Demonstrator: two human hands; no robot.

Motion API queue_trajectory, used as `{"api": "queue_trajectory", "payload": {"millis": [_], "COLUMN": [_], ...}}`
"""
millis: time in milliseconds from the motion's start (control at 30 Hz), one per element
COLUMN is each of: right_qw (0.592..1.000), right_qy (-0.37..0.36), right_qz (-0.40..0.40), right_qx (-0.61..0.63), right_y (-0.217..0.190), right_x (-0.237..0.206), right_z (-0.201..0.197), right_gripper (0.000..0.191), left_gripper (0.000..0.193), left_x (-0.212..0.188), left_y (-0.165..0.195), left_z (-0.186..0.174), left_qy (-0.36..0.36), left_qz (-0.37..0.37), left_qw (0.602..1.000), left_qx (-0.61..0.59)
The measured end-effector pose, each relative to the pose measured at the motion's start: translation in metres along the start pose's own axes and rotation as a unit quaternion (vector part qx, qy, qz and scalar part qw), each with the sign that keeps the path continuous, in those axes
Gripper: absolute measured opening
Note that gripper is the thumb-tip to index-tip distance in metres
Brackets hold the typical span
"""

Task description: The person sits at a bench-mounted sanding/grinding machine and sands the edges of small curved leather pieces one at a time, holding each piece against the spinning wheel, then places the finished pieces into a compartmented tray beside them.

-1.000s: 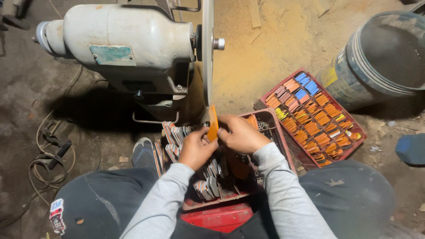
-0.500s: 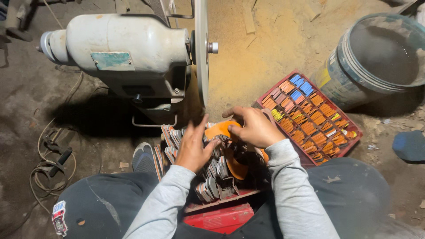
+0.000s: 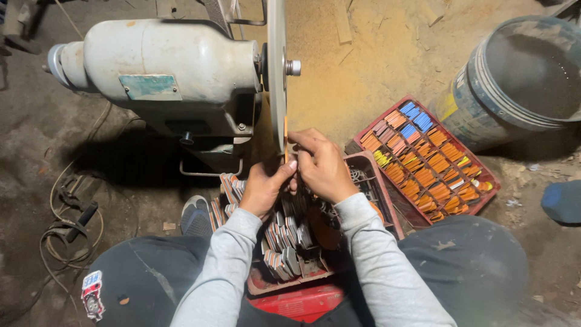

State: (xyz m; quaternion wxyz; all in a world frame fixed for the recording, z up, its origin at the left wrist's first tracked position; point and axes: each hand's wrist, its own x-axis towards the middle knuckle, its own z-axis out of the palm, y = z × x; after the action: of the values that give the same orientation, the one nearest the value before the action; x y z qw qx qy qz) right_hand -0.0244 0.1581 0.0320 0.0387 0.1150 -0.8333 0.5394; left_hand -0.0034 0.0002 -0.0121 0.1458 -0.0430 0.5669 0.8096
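- A red crate [image 3: 375,181] of grey pieces stands between the knees.
- The left hand [image 3: 263,188] and right hand [image 3: 324,166] together pinch a thin orange piece [image 3: 285,139] (held on edge).
- The piece touches the grinding disc [image 3: 276,72].
- A tray of orange pieces [image 3: 426,160] lies beyond, beside a bucket [image 3: 514,79].

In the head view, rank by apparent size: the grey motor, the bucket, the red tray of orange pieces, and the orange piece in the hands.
1. Grey motor
2. Bucket, partly cut off, so unsure against the motor
3. Red tray
4. Orange piece
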Motion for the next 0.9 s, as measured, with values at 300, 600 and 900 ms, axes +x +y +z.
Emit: {"api": "queue_trajectory", "payload": {"millis": [300, 600, 900], "right_qw": [0.999, 0.998, 0.98], "right_qy": [0.034, 0.036, -0.165], "right_qz": [0.008, -0.036, 0.106], "right_qx": [0.03, -0.037, -0.033], "right_y": [0.008, 0.027, 0.044], "right_x": [0.017, 0.003, -0.015], "right_z": [0.011, 0.02, -0.002], "right_gripper": [0.042, 0.041, 0.029], "left_gripper": [0.023, 0.021, 0.028], "left_x": [0.016, -0.002, -0.031], "left_y": [0.004, -0.009, -0.032], "left_z": [-0.004, -0.01, -0.005], "left_qy": [0.002, 0.008, 0.129], "left_qz": [-0.057, -0.092, -0.024], "left_qw": [0.995, 0.992, 0.897], "left_qx": [-0.078, -0.086, 0.423]}}
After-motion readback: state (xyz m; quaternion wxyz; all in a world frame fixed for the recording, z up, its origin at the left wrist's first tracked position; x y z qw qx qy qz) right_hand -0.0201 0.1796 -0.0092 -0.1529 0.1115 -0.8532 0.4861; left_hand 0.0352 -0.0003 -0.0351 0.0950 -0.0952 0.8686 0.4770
